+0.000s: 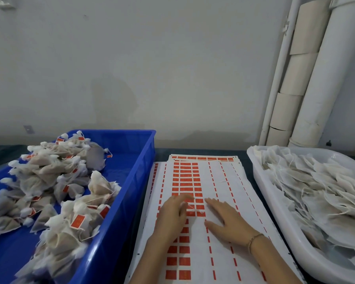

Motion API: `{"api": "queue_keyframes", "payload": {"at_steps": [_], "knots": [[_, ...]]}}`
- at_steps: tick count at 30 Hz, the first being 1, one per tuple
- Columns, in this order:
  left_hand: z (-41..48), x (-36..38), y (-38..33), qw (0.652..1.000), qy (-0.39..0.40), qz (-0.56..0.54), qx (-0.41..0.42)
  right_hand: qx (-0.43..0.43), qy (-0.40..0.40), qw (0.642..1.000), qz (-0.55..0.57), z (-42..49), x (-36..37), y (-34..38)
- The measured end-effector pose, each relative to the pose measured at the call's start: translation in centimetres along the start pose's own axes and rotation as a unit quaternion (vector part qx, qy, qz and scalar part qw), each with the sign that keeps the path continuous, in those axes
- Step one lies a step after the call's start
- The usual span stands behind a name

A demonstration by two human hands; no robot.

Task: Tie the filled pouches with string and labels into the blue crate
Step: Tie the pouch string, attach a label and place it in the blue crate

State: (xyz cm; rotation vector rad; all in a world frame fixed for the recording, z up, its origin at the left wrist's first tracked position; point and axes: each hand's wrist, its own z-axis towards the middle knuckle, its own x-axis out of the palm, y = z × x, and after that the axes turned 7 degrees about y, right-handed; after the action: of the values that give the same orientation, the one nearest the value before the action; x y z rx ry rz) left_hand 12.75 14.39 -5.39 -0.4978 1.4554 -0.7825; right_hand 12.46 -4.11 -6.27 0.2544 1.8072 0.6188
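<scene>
Right hand (228,220) flat, released, on label sheet (222,263), left hand (172,216) blurred, grip unclear, dark table (162,153), grey wall (172,68)

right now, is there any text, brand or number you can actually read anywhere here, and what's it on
Nothing in this view reads clearly.
Red labels on the white sheet: pale print, too blurred to read.
Red tag on a tied pouch in the blue crate: pale marks, too small to read.
Grey plate on the wall: blurred, nothing legible.
</scene>
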Motion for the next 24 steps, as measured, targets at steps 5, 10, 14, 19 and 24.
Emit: {"api": "queue_keyframes", "payload": {"at_steps": [5, 10, 14, 19, 24], "knots": [[0.1, 0.8, 0.0, 0.993, -0.014, 0.115, 0.034, -0.024, 0.016, 1.0, -0.012, 0.1, -0.8, -0.8], [0.3, 1.8, 0.3, 0.989, 0.028, 0.142, 0.039, -0.037, -0.009, 0.999, -0.017, 0.0, -0.5, -0.9], [0.8, 1.8, 0.6, 0.985, 0.047, 0.159, 0.039, -0.028, -0.016, 0.999, -0.044, -0.2, -0.5, -0.7], [0.9, 1.9, 0.9, 0.982, 0.051, 0.169, 0.065, -0.034, -0.065, 0.997, -0.013, -0.9, 0.1, -0.4], [0.6, 2.2, 0.8, 0.99, 0.025, 0.128, 0.06, -0.035, -0.079, 0.996, -0.007, -1.1, 0.4, -0.5]]}}
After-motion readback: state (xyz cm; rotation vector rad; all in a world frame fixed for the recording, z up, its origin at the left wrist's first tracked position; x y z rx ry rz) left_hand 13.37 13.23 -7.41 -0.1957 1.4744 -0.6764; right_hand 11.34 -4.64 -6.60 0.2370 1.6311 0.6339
